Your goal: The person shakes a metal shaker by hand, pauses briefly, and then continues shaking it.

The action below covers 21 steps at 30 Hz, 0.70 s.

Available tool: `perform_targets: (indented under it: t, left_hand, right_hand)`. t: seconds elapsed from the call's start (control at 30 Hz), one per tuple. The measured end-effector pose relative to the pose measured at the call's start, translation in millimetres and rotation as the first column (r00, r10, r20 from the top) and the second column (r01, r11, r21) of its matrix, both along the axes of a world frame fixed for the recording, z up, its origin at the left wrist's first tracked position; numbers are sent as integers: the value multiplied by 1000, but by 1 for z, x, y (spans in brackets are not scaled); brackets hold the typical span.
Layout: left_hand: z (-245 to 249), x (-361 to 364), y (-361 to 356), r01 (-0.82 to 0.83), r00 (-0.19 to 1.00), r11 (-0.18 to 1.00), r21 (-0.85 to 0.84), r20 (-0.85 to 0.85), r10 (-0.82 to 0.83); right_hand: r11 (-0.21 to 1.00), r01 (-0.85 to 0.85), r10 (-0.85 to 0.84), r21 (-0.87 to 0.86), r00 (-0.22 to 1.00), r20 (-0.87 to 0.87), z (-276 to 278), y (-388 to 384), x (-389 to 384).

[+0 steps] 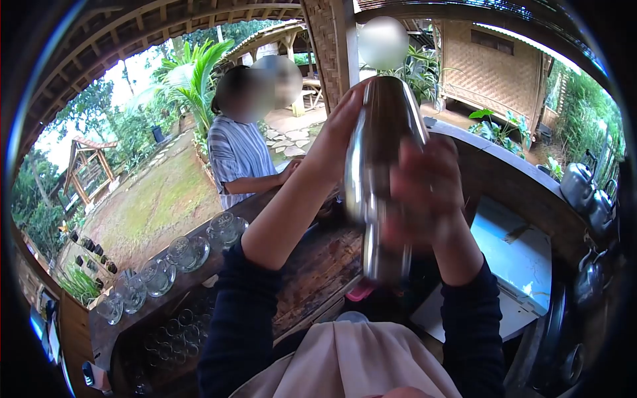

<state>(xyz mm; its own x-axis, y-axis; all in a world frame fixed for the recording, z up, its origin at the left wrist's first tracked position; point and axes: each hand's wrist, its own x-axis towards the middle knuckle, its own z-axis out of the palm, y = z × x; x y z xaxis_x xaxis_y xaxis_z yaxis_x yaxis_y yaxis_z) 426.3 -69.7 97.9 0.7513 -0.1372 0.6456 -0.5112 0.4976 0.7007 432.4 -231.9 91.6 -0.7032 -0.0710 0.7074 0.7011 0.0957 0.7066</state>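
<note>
A shiny metal cocktail shaker (377,156) is raised in front of me, tilted, its wider part up and a narrower end pointing down. Against its upper left side is my left hand (345,123), closed round it with the fingertips mostly hidden behind the metal. My right hand (428,189) grips the shaker from the right, lower down. Motion blurs the right fingers and the shaker's lower end.
Upturned glasses (188,253) line the wooden counter (215,282) on the left, with more glasses (176,338) below. A person in a striped shirt (240,152) stands across the counter. At right are a white-and-blue box (511,245) and metal kettles (577,184).
</note>
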Motion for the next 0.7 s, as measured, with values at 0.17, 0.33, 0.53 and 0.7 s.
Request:
perform_targets:
  t: [0.17, 0.33, 0.53, 0.7]
  left_hand:
    - [-26, 48, -9, -70, 970, 997, 39, 238, 59]
    - [2, -14, -45, -32, 932, 996, -78, 359, 58]
    - [14, 71, -3, 522, 851, 840, -146, 23, -525]
    - [11, 72, -20, 465, 885, 879, -105, 71, -460]
  right_hand:
    - [990, -86, -23, -112, 684, -730, 6, 7, 21]
    - [980, -130, 153, 148, 976, -155, -8, 5, -4]
    - [999, 17, -3, 47, 955, -295, 8, 0, 57]
    - [991, -122, 83, -46, 861, -501, 15, -20, 46]
